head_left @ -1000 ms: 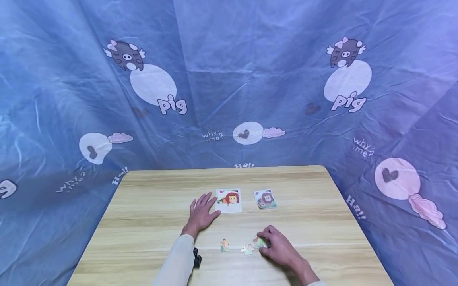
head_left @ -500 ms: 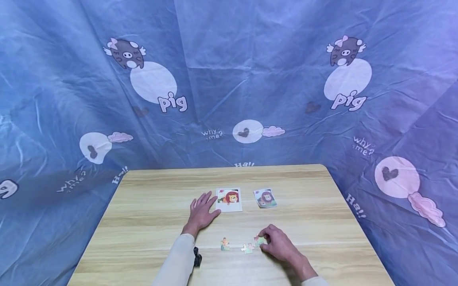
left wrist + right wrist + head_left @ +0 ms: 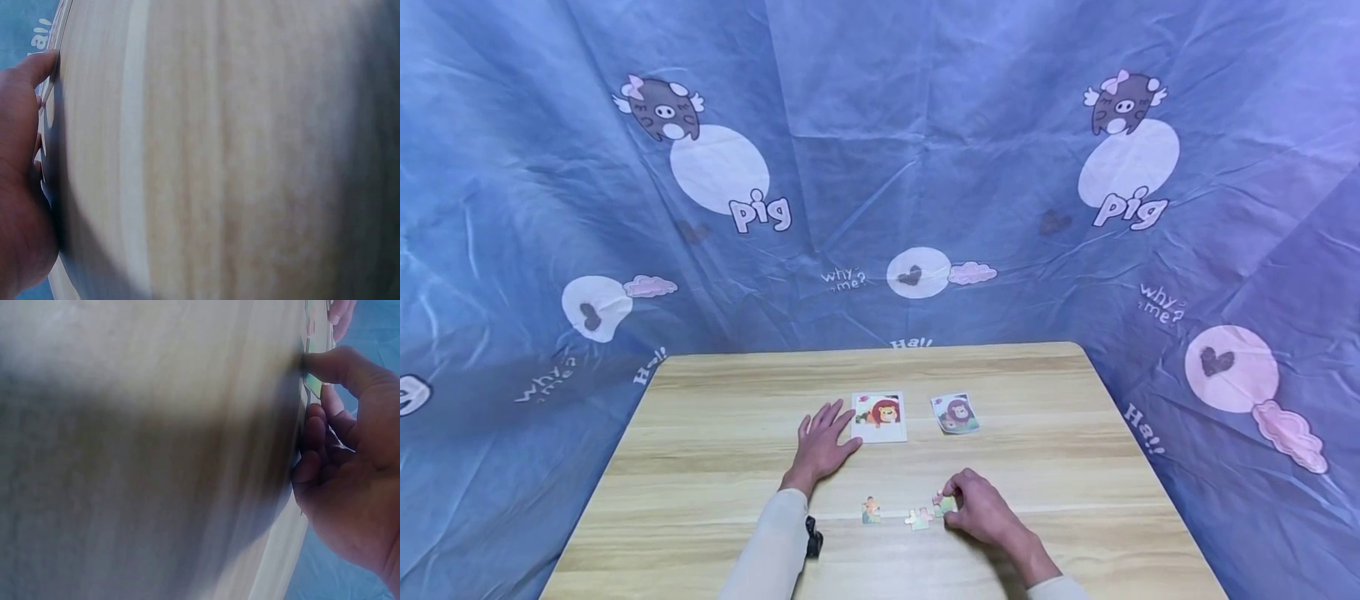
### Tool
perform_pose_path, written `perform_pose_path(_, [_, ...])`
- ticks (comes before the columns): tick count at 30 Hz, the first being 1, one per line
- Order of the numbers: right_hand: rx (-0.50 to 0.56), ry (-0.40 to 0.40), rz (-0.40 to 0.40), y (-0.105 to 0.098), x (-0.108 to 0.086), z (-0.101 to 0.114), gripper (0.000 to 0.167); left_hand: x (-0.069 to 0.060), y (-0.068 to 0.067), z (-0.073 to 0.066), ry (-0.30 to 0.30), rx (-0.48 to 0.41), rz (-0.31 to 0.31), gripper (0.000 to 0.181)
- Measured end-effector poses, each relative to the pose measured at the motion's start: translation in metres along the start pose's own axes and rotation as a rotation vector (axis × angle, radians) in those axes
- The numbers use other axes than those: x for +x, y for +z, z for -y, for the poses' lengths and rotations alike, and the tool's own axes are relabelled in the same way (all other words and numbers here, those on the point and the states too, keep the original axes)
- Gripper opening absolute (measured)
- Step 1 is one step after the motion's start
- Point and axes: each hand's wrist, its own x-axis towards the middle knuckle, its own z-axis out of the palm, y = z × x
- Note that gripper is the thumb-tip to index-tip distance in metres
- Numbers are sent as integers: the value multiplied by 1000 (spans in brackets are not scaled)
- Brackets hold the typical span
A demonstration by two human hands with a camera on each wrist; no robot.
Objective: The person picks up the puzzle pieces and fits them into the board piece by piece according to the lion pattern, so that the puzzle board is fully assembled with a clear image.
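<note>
Right hand [image 3: 985,510] pinching a green-and-pink puzzle piece [image 3: 943,505] (a paler piece [image 3: 918,520] just beside), left hand [image 3: 822,446] spread, gripping nothing, at the edge of the lion board [image 3: 882,434]

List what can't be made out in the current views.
Rightmost puzzle piece, head view: part hidden by the right hand.
Middle puzzle piece, head view: printed picture too small.
Left hand, left wrist view: cut off by the left edge.
Wooden tabletop, left wrist view: grain blurred.

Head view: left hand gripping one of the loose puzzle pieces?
No, the left hand lies with fingers spread at the left edge of the white lion board, apart from the loose puzzle pieces.
</note>
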Motion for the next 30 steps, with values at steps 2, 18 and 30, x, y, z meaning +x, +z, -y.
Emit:
perform_pose_path(2, [-5,0,0,0,0,0,32,0,0,0,-4,-5,6,63])
perform_pose_path(18, [79,16,13,0,1,1,31,1,-1,-1,11,44,7,61])
perform_pose_path(30, [132,84,19,3,0,1,19,-1,-4,-4,9,29,0,61])
